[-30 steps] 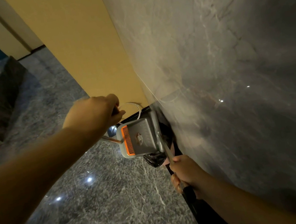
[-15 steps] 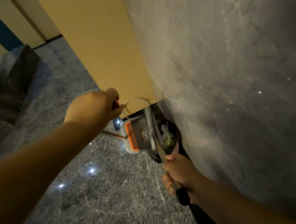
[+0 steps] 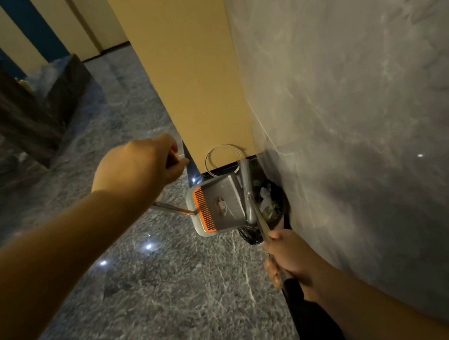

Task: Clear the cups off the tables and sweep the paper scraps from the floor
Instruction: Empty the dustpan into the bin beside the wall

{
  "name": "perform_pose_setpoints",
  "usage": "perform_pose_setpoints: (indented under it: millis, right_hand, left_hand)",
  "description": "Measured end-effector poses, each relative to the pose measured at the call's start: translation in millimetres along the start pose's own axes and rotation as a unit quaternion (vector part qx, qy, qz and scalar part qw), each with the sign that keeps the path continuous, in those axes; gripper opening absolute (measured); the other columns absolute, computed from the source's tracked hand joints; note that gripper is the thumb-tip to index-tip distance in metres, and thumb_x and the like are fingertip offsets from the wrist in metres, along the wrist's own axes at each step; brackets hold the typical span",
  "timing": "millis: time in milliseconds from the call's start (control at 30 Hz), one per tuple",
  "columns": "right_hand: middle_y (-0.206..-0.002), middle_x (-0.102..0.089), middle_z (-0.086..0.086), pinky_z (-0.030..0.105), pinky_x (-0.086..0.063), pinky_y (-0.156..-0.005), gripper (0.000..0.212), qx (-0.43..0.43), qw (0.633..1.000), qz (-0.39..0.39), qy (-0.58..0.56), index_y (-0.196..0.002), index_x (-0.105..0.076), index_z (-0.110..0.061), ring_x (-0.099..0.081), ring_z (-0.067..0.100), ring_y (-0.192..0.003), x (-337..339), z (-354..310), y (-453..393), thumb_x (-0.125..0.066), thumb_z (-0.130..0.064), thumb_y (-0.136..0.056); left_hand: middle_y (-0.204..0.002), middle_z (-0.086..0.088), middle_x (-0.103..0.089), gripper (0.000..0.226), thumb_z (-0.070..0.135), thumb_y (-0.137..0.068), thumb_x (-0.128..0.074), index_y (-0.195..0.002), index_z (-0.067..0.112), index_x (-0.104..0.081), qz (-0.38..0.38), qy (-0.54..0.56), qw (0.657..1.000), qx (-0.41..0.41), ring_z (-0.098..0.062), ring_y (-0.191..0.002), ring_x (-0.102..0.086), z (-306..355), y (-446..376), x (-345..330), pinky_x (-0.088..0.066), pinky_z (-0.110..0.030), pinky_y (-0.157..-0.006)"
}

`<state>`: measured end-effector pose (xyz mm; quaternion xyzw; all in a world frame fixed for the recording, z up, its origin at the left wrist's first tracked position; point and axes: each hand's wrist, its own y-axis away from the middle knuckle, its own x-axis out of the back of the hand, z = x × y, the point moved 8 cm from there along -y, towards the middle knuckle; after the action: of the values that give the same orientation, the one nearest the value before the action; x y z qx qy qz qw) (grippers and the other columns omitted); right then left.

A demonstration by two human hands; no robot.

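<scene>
Left hand (image 3: 140,165): arm stretched forward, fist curled round the metal dustpan handle (image 3: 172,209), whose upper part is hidden behind the fist. Right hand (image 3: 289,259): nearer, low by the grey marble wall (image 3: 371,117), fingers wrapped round the broom handle (image 3: 261,222); the handle's black end is partly covered by the wrist. Dustpan (image 3: 217,206): grey, orange comb along its left edge, tipped over a black-lined bin (image 3: 276,205) in the corner. Paper scraps (image 3: 266,197): pale, inside the bin, blurred. Broom head: hidden. Floor (image 3: 149,299): dark marble.
</scene>
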<state>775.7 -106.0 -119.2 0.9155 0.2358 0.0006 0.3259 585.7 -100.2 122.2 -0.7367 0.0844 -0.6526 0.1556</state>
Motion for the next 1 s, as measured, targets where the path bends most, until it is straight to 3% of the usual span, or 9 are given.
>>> perform_pose_setpoints:
  millis: [233,367,500,733,867,1000]
  right_hand:
    - [-0.061,-0.043,0.01,0.023,-0.035,-0.039,0.03,-0.02,0.996,-0.079,0.041,-0.129,-0.045,-0.01,-0.041,0.013,-0.042,-33,5,18,-0.036,-0.008,-0.1]
    - [-0.056,-0.048,0.008,0.024,-0.038,-0.039,0.039,-0.026,0.988,-0.11,0.104,-0.141,-0.037,-0.013,-0.044,0.014,-0.044,-58,18,33,-0.039,-0.011,-0.101]
    - [-0.055,-0.052,0.008,0.026,-0.04,-0.041,0.039,-0.035,0.975,-0.141,0.165,-0.14,-0.037,-0.016,-0.047,0.015,-0.044,-92,42,44,-0.042,-0.015,-0.101]
    - [-0.054,-0.05,0.01,0.023,-0.038,-0.038,0.026,-0.055,0.935,-0.239,0.254,-0.125,-0.044,-0.02,-0.045,0.014,-0.041,-177,86,63,-0.039,-0.01,-0.101]
    - [-0.048,-0.047,0.008,0.021,-0.035,-0.036,0.011,-0.071,0.903,-0.291,0.308,-0.108,-0.047,-0.018,-0.042,0.014,-0.036,-247,124,80,-0.042,-0.011,-0.102]
    - [-0.047,-0.049,0.005,0.019,-0.035,-0.036,0.014,-0.095,0.867,-0.335,0.355,-0.092,-0.054,-0.023,-0.042,0.012,-0.035,-321,171,103,-0.046,-0.015,-0.1]
  left_hand:
    - [-0.083,-0.007,-0.067,0.029,0.038,-0.091,-0.064,-0.103,0.012,-0.064,0.018,-0.003,0.998,0.06,-0.021,-0.065,-0.053,-32,60,23,-0.038,-0.029,-0.056]
    - [-0.082,-0.008,-0.067,0.03,0.04,-0.091,-0.063,-0.105,0.013,-0.064,0.006,-0.005,0.992,0.129,-0.028,-0.068,-0.061,-58,109,33,-0.036,-0.027,-0.056]
    - [-0.087,-0.011,-0.069,0.034,0.044,-0.09,-0.064,-0.109,0.016,-0.064,0.008,-0.015,0.973,0.23,-0.033,-0.073,-0.063,-96,173,42,-0.033,-0.028,-0.056]
    - [-0.08,-0.009,-0.068,0.033,0.045,-0.091,-0.062,-0.106,0.016,-0.063,-0.002,-0.026,0.921,0.388,-0.026,-0.061,-0.054,-154,322,51,-0.034,-0.027,-0.053]
    - [-0.077,-0.006,-0.067,0.03,0.045,-0.092,-0.06,-0.102,0.017,-0.062,-0.024,-0.052,0.876,0.478,-0.028,-0.062,-0.06,-185,418,59,-0.038,-0.028,-0.052]
    - [-0.075,-0.005,-0.068,0.026,0.043,-0.089,-0.064,-0.1,0.019,-0.065,-0.01,-0.065,0.825,0.561,-0.028,-0.06,-0.059,-211,519,75,-0.036,-0.027,-0.051]
